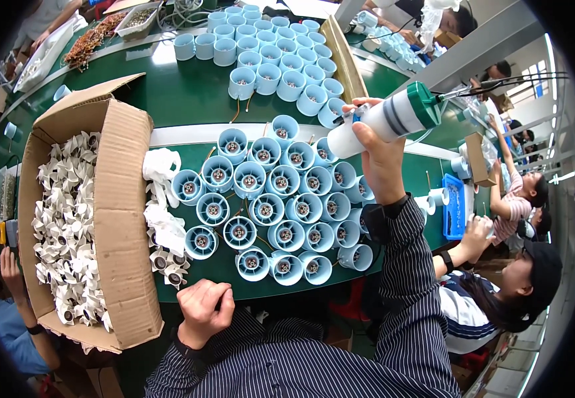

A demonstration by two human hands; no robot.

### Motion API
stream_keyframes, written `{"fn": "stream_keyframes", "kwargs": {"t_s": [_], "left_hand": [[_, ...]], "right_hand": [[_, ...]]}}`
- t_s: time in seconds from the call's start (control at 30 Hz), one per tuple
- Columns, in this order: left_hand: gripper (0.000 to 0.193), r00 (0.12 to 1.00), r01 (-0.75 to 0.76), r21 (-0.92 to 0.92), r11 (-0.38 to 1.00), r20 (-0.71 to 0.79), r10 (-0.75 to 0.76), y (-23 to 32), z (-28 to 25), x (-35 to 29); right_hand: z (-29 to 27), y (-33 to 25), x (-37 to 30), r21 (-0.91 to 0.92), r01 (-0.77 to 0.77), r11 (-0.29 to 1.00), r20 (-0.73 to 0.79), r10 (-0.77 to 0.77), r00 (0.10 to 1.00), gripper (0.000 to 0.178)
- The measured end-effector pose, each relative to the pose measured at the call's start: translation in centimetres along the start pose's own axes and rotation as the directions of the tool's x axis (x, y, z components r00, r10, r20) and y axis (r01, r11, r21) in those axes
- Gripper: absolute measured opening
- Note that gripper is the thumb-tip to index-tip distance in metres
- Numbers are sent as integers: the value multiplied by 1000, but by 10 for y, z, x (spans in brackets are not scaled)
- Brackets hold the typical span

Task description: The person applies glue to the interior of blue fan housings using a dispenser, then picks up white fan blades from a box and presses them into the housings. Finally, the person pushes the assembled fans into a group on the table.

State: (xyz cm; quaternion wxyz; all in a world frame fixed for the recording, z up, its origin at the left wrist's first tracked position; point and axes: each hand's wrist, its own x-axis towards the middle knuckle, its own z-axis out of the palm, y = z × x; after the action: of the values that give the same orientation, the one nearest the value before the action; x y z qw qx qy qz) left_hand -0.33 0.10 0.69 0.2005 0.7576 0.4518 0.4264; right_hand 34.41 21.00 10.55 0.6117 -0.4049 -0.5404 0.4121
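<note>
Green covered the broad table [188, 99] that spread across the frame, and on its left side stood an open cardboard box [125, 232], filled with pale fan wheels [68, 225]. Light-blue round housings [267, 207] sat grouped in the middle of the frame, mouths up with hubs showing inside, while a further batch [267, 76] filled the upper middle. Crumpled white plastic [166, 229] lay between the box and the nearer group. At the upper right of that group, the person's right hand [385, 156] was closed around a white cylinder [393, 109], thumb across its front and fingertips over its upper edge. The grip sat toward the cylinder's lower-left end, which poked out past the thumb; the banded body and green cap [421, 106] slanted away toward the upper right, beyond the fingers. The left hand [206, 306], at the lower middle, was loosely curled; whether it held anything small could not be told.
</note>
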Motion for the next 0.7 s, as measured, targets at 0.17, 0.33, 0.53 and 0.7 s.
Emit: {"fn": "stream_keyframes", "kwargs": {"t_s": [0.17,0.33,0.53,0.7], "left_hand": [[15,1000,-2,-7,1000,-1,2,0,1,-1],[12,1000,-6,0,1000,-15,6,0,5,0],[13,1000,-7,0,1000,0,7,0,7,-3],[14,1000,-5,-9,1000,1,5,1,8,-6]], "right_hand": [[-6,-8,-3,-30,3,1000,6,-3,1000,46],[-8,-37,-18,-39,30,999,-11,-31,999,51],[-4,-54,-60,13,-5,1000,41,4,999,55],[12,-49,-91,81,-51,995,90,44,995,58]]}}
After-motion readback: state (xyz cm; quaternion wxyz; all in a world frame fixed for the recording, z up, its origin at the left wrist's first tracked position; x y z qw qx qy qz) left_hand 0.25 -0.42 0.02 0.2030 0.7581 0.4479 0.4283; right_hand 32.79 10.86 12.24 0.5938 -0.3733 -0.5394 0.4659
